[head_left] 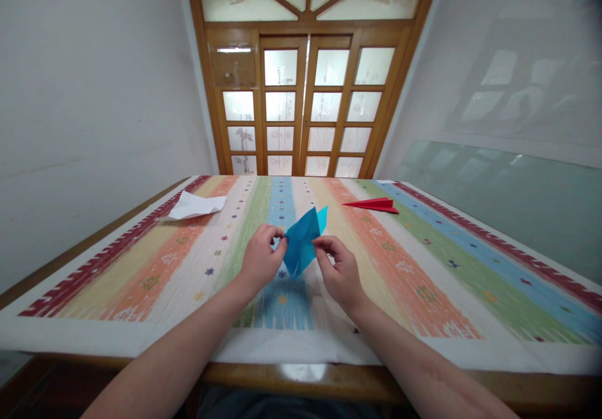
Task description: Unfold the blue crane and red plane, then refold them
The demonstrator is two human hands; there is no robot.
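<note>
Left hand [263, 253] and right hand [341, 271] pinch folded blue paper [301, 242] above striped tablecloth [183, 281] — uneven pull could tear it, slack pinch drop it.

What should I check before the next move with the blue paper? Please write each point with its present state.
1. Left hand grips the blue paper: ok, pinched at its left edge.
2. Right hand grips it too: ok, pinched at its right side.
3. Blue paper lifted off the cloth: ok, held above it.
4. Red paper apart from the hands: ok.
5. White paper apart from the hands: ok.
6. Creases sharp: cannot tell.
</note>
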